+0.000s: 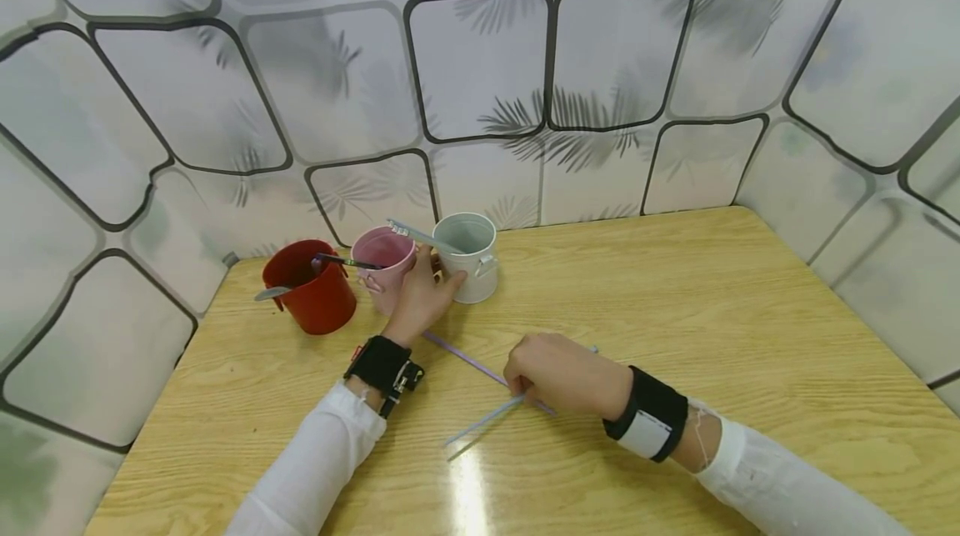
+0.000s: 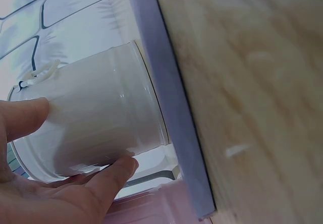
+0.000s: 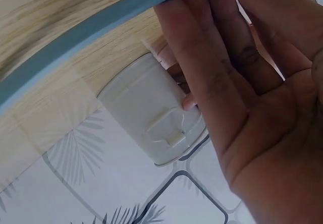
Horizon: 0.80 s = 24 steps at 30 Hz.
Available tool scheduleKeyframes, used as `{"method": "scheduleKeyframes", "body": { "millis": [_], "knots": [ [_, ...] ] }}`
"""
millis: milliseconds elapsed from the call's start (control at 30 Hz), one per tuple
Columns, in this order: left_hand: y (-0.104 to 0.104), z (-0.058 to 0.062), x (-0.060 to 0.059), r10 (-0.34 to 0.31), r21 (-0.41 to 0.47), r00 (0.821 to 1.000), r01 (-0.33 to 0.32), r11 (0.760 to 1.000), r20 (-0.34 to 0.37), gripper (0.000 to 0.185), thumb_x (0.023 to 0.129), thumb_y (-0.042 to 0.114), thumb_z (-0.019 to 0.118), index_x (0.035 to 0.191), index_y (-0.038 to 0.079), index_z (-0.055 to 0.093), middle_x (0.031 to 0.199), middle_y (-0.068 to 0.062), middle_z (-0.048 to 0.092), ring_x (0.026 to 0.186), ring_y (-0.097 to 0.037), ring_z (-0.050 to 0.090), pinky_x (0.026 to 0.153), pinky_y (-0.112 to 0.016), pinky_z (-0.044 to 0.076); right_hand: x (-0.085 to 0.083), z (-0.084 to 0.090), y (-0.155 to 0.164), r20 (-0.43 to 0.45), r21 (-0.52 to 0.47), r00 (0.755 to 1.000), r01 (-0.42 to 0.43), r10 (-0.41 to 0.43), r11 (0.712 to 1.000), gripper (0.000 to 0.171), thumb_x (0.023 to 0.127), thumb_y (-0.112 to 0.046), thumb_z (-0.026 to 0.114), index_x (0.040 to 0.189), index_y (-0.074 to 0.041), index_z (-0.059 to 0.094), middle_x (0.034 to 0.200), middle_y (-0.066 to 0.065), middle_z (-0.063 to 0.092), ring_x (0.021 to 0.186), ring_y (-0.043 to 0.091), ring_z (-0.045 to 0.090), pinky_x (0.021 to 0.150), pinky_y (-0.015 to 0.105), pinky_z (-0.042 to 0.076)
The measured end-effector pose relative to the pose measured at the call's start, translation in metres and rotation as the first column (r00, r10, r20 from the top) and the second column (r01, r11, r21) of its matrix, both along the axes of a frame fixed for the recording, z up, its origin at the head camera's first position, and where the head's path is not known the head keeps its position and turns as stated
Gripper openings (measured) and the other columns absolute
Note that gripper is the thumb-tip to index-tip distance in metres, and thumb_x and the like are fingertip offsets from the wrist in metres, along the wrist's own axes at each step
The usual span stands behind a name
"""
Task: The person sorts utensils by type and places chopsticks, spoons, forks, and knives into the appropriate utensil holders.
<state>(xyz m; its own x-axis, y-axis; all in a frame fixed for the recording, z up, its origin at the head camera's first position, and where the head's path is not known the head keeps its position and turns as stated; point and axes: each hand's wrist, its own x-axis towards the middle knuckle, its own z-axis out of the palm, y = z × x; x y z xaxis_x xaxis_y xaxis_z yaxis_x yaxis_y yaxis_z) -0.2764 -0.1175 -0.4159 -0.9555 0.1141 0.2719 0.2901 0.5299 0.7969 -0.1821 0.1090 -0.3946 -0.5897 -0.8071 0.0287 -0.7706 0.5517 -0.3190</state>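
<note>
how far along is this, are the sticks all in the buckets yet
Partly. Done: the red bucket, pink bucket and white bucket each already hold one long utensil. In hand: the left hand grips the white bucket, and the right hand rests its fingers on a blue stick. Left: that blue stick and a purple stick lie on the table.

No writing, brand, number or sign can be read anywhere. The white pail (image 1: pixel 468 257) under the left hand (image 1: pixel 422 296) is plain, as are the pink pail (image 1: pixel 383 266) and red pail (image 1: pixel 311 286) beside that grip. The white patch on the wristband (image 1: pixel 648 433) behind the right hand (image 1: pixel 561 373) is blank.
</note>
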Motion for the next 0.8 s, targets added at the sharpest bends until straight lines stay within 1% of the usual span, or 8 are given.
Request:
{"method": "scheduleKeyframes", "body": {
  "millis": [200, 433, 600, 800],
  "knots": [
    [0.000, 0.001, 0.001, -0.002, 0.003, 1.000, 0.002, 1.000, -0.005, 0.070, 0.096, 0.012, 0.073, 0.153, -0.003, 0.035, 0.141, -0.033, 0.055, 0.127, -0.045, 0.059, 0.105, -0.055, 0.050, -0.001, 0.003, -0.001, 0.020, -0.002, 1.000, 0.002, -0.002, 1.000, 0.024, 0.075, 0.004, 0.087, 0.079, -0.015, 0.074, 0.075, -0.013, 0.063, 0.070, -0.001, 0.054, 0.065, 0.019, 0.050],
    [-0.001, -0.001, 0.000, -0.008, 0.007, 1.000, 0.008, 1.000, -0.008, 0.070, 0.097, 0.012, 0.072, 0.153, -0.003, 0.035, 0.142, -0.033, 0.055, 0.128, -0.045, 0.059, 0.105, -0.055, 0.050, -0.003, 0.010, -0.001, 0.037, -0.014, 0.999, -0.004, 0.005, 1.000, 0.024, 0.075, 0.004, 0.088, 0.079, -0.015, 0.073, 0.076, -0.012, 0.064, 0.071, 0.000, 0.056, 0.066, 0.020, 0.051],
    [-0.002, -0.002, -0.001, -0.014, 0.008, 1.000, 0.014, 1.000, -0.014, 0.070, 0.097, 0.012, 0.072, 0.153, -0.003, 0.035, 0.142, -0.033, 0.055, 0.128, -0.045, 0.058, 0.105, -0.055, 0.049, -0.006, 0.016, 0.000, 0.028, -0.012, 1.000, -0.007, 0.007, 1.000, 0.021, 0.076, -0.002, 0.089, 0.077, -0.014, 0.072, 0.075, -0.012, 0.063, 0.069, 0.000, 0.054, 0.065, 0.019, 0.050],
    [-0.002, -0.001, -0.001, -0.011, 0.000, 1.000, 0.011, 1.000, -0.017, 0.070, 0.097, 0.012, 0.072, 0.153, -0.004, 0.035, 0.140, -0.034, 0.056, 0.127, -0.045, 0.059, 0.105, -0.055, 0.050, -0.013, 0.027, 0.004, 0.021, -0.059, 1.000, -0.004, 0.005, 0.998, 0.020, 0.077, -0.003, 0.089, 0.078, -0.013, 0.072, 0.074, -0.012, 0.062, 0.069, 0.001, 0.053, 0.066, 0.020, 0.050]
  ]
}}
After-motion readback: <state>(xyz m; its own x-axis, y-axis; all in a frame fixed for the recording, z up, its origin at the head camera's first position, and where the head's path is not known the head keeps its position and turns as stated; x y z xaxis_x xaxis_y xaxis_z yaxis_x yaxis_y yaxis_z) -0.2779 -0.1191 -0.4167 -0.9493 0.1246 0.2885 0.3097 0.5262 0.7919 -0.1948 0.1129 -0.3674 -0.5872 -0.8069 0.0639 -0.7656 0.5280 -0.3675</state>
